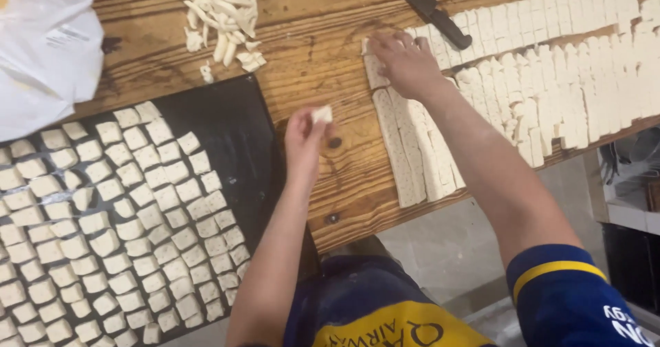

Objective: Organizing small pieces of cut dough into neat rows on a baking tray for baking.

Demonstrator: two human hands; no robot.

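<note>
Dozens of dough squares (130,230) fill my black tray (240,113); left hand (302,141) pinches one square (322,114), right hand (405,62) flat on uncut strips (412,154); many strips left on desk (309,45).

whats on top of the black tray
Rows of small pale dough squares cover most of the black tray, leaving its right end bare. Whatever lies under the squares is hidden.

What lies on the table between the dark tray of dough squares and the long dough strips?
In the head view, the left hand holding a small dough piece, over bare wooden table between the tray and the strips.
</note>
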